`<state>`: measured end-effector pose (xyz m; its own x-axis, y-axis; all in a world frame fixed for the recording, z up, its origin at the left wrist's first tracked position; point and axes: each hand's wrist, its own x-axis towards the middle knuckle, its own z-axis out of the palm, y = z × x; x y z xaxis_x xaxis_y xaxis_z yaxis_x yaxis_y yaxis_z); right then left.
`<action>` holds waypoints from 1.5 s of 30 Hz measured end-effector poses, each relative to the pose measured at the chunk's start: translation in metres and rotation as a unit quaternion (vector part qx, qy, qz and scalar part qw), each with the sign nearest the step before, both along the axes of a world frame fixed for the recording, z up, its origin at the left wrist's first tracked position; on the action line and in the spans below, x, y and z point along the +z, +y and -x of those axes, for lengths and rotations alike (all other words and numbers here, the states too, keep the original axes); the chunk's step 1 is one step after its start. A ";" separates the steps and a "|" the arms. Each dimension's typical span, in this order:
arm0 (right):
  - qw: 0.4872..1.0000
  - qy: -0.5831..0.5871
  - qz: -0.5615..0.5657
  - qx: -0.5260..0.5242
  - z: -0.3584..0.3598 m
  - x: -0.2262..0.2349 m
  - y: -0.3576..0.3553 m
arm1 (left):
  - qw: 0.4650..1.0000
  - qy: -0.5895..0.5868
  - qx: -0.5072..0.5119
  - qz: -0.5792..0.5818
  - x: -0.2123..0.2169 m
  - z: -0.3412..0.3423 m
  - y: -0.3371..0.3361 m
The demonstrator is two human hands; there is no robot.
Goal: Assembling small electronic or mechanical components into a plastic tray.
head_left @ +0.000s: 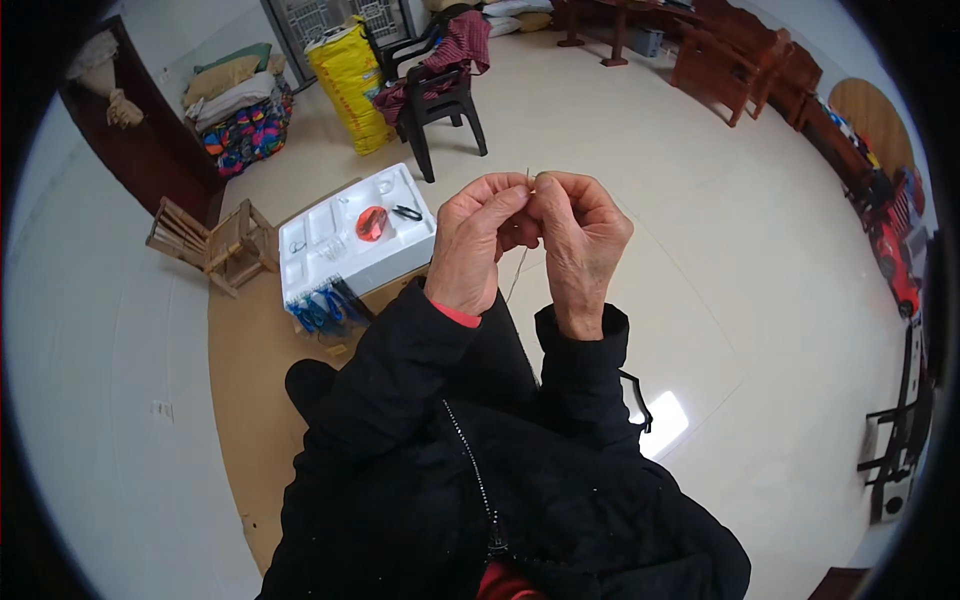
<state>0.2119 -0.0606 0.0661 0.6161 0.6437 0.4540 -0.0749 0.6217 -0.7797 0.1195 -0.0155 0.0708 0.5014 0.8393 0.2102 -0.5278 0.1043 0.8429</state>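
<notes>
My left hand (472, 245) and my right hand (580, 235) meet in front of me, raised over my lap. Both are closed in a pinch, thumbs and fingertips nearly touching. A thin pale cord (518, 272) hangs below, between them, and a fine tip stands up at the fingertips. Exactly how each hand grips it is partly hidden by the fingers. Left of my hands stands a white foam box (405, 255) with shallow compartments on top. On it lie an orange-red dish (371, 223), a small black tool (408, 213) and small clear pieces.
Blue bundled items (322, 308) hang at the box's near side. Cardboard (235, 400) covers the floor at left, by a small wooden chair (235, 245). Farther off are a yellow sack (350, 90), a black plastic chair (440, 100) and wooden furniture (730, 70).
</notes>
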 end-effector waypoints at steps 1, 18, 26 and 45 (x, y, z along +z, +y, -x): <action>1.000 0.002 -0.001 -0.006 -0.002 0.000 0.000 | 1.000 -0.001 -0.002 0.005 0.001 -0.003 0.000; 0.998 0.011 0.019 -0.063 -0.023 -0.008 0.015 | 1.000 0.020 -0.005 0.018 -0.011 -0.031 0.013; 0.996 -0.003 0.022 -0.089 -0.026 -0.008 0.015 | 0.999 0.042 -0.025 -0.008 -0.011 -0.033 0.014; 0.994 -0.024 0.012 -0.110 -0.024 -0.008 0.016 | 0.999 0.032 0.003 -0.015 -0.006 -0.035 0.009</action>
